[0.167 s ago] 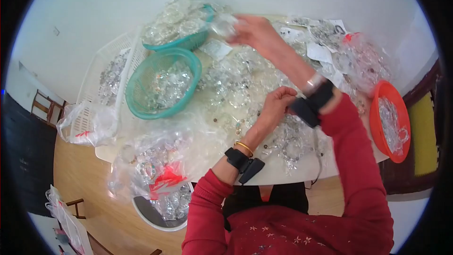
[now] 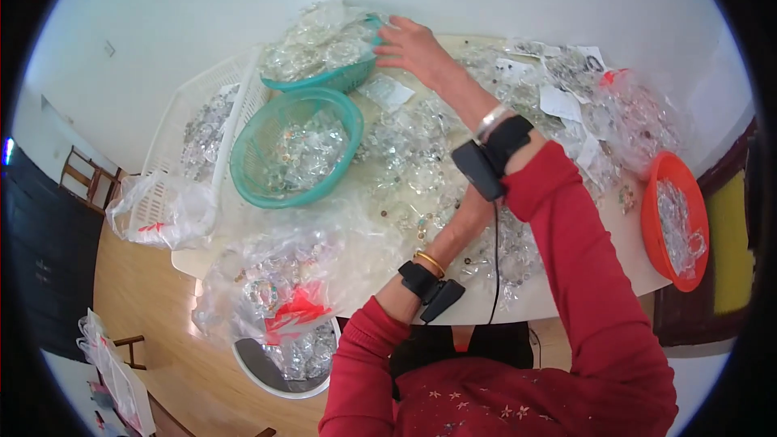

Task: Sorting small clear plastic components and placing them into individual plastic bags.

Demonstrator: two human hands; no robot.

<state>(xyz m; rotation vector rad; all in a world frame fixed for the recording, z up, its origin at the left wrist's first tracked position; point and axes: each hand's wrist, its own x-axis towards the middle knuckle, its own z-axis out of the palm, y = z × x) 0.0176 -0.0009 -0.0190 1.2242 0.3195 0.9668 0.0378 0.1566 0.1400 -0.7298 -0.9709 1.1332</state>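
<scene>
- Far basket [image 2: 328, 73], teal, heaped with clear packets, upper centre of frame, long axis roughly left-right.
- Right hand [image 2: 413, 48] at its right rim, fingers spread, grip released, touching rim/packets.
- Left hand [image 2: 469, 210] mid-frame, mostly hidden behind right forearm; grip: cannot tell.
- Near basket [image 2: 295, 146] just below-left.
- Tabletop [image 2: 558, 291] strewn with packets; orange bowl [image 2: 676, 218] right; wood floor below.

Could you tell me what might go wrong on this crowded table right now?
The right hand reaches over the clear packets to the far teal basket, so the sleeve could sweep pieces off. The orange basket looks close to the table's edge and could be knocked down. The left hand is hidden behind the right forearm.
</scene>
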